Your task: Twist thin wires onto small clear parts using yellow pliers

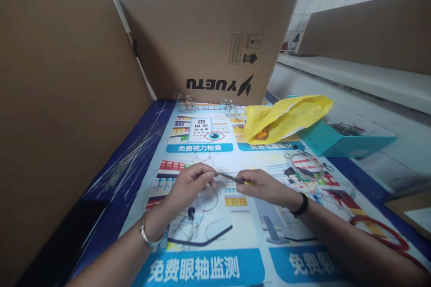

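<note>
Right hand grasps plier-like tool.
Left hand at its tip, grasp cannot be told; straight wires lie along counter's left edge.

Wristwear: silver bangle worn L, blk band worn R
On L wrist a narrow silver bangle is worn, rounded in outline, w/ a metallic shine; its finer detail is too small to be made out. On R wrist a blk band is worn, approx. flat, plain-looking + uniform in col.; its material can't be told. L forearm + R forearm are left uncovered as far as shown, as are L hand + R hand, both seen bare to the fingertips
</note>
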`<state>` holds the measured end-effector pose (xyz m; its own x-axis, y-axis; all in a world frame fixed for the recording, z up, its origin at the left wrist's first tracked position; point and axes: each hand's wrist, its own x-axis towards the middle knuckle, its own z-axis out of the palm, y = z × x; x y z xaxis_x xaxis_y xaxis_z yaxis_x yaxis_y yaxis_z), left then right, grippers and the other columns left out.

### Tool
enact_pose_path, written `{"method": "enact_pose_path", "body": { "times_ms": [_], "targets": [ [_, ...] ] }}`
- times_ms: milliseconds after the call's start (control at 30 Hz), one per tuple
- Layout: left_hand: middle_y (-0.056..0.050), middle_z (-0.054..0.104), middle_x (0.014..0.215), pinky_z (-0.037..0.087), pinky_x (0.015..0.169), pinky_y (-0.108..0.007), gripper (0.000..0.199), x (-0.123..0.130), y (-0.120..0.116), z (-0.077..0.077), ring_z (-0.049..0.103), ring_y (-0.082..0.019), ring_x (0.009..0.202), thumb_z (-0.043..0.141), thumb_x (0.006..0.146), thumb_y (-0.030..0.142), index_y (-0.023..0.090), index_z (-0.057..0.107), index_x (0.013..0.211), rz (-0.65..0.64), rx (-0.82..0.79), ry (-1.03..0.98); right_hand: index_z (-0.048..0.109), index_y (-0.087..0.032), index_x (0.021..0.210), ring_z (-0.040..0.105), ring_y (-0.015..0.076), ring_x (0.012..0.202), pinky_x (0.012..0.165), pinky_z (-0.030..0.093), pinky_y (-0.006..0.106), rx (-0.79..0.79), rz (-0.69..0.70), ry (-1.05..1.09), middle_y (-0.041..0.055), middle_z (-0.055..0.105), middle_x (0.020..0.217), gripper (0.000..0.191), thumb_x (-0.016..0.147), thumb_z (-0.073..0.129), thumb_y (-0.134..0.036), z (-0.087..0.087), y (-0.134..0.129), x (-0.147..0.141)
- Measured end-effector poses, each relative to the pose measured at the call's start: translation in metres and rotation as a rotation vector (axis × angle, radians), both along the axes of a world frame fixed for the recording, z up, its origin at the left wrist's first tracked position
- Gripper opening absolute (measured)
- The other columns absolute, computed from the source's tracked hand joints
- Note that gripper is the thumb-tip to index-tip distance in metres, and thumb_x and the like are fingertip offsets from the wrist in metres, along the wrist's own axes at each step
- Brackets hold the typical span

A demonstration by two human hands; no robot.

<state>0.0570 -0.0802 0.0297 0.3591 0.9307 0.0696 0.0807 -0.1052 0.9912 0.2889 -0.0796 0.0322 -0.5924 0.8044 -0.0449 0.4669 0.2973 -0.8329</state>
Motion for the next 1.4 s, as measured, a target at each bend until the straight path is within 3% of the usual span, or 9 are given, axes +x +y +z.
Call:
{"method": "enact_pose_path", "body": {
  "times_ms": [200,333,600,700,800,1000,1133,1267,1400],
  "targets": [
    [-0.002,0.063,0.065,0.042,0.059,-0.023,0.018,0.005,-0.007,0.005,0.054,-0.012,0.061,0.051,0.083,0.029,0.016,0.063,0.077,-0.01,0.129,0.171,0.053,-0.017,0.082,0.045,0.0119,0.069,0.062,0.037,0.023,0.001,-0.245,0.145,-0.0015,0.05,0.074,0.022,0.077,0.057,-0.038,0.001,-0.006,-0.01],
    [-0.002,0.065,0.063,0.043,0.057,-0.023,0.019,0.012,-0.013,0.007,0.054,-0.012,0.058,0.049,0.084,0.032,0.017,0.06,0.082,-0.064,-0.004,0.062,0.052,-0.018,0.097,0.046,0.0114,0.071,0.063,0.038,0.024,-0.173,-0.201,0.382,-0.0015,0.049,0.08,0.034,0.071,0.064,-0.037,-0.002,-0.015,-0.02],
    [-0.002,0.064,0.057,0.038,0.049,-0.021,0.018,0.015,-0.017,0.006,0.051,-0.009,0.047,0.051,0.084,0.032,0.015,0.059,0.08,-0.157,-0.249,-0.159,0.05,-0.018,0.085,0.048,0.0096,0.063,0.059,0.038,0.023,-0.377,-0.174,0.531,-0.0028,0.053,0.073,0.036,0.065,0.071,-0.038,-0.01,-0.023,-0.029],
    [0.0,0.062,0.054,0.036,0.047,-0.019,0.02,0.014,-0.015,0.003,0.05,-0.008,0.045,0.051,0.084,0.033,0.016,0.058,0.078,-0.191,-0.333,-0.249,0.049,-0.017,0.083,0.044,0.0079,0.055,0.053,0.036,0.022,-0.354,-0.201,0.508,-0.0046,0.051,0.064,0.028,0.071,0.066,-0.037,-0.011,-0.023,-0.028],
    [-0.002,0.064,0.065,0.034,0.045,-0.019,0.02,0.013,-0.014,0.001,0.049,-0.006,0.043,0.054,0.083,0.033,0.015,0.056,0.075,-0.232,-0.405,-0.307,0.051,-0.016,0.081,0.045,0.0084,0.056,0.054,0.036,0.022,-0.254,-0.223,0.476,-0.0036,0.051,0.064,0.022,0.073,0.063,-0.034,-0.01,-0.023,-0.029],
    [0.0,0.057,0.06,0.022,0.04,-0.017,0.018,0.01,-0.015,0.006,0.041,-0.004,0.04,0.056,0.081,0.03,0.013,0.059,0.078,-0.377,-0.519,-0.217,0.051,-0.017,0.075,0.046,0.0104,0.064,0.059,0.038,0.023,-0.069,-0.308,0.409,-0.003,0.051,0.067,0.017,0.073,0.061,-0.031,-0.007,-0.022,-0.029],
    [0.003,0.048,0.055,0.025,0.042,-0.017,0.019,0.01,-0.013,0.01,0.037,-0.005,0.044,0.053,0.083,0.032,0.014,0.061,0.083,-0.224,-0.456,-0.289,0.051,-0.018,0.076,0.042,0.0084,0.058,0.054,0.035,0.021,-0.131,-0.279,0.359,-0.0051,0.046,0.064,0.013,0.073,0.06,-0.026,-0.003,-0.021,-0.026],
    [0.003,0.045,0.061,0.03,0.046,-0.017,0.021,0.009,-0.008,0.012,0.039,-0.006,0.052,0.049,0.086,0.034,0.017,0.059,0.093,-0.013,-0.35,-0.39,0.051,-0.017,0.075,0.043,0.0083,0.058,0.054,0.035,0.02,-0.21,-0.126,0.24,-0.0046,0.048,0.064,0.008,0.075,0.057,-0.023,0.002,-0.023,-0.024],
    [0.004,0.043,0.062,0.033,0.047,-0.018,0.022,0.009,-0.005,0.008,0.042,-0.008,0.054,0.045,0.087,0.037,0.019,0.056,0.094,0.037,-0.262,-0.379,0.056,-0.018,0.081,0.048,0.0111,0.064,0.059,0.036,0.023,0.009,0.069,0.014,-0.0013,0.055,0.072,0.01,0.078,0.055,-0.027,0.006,-0.026,-0.023]
  ]
}}
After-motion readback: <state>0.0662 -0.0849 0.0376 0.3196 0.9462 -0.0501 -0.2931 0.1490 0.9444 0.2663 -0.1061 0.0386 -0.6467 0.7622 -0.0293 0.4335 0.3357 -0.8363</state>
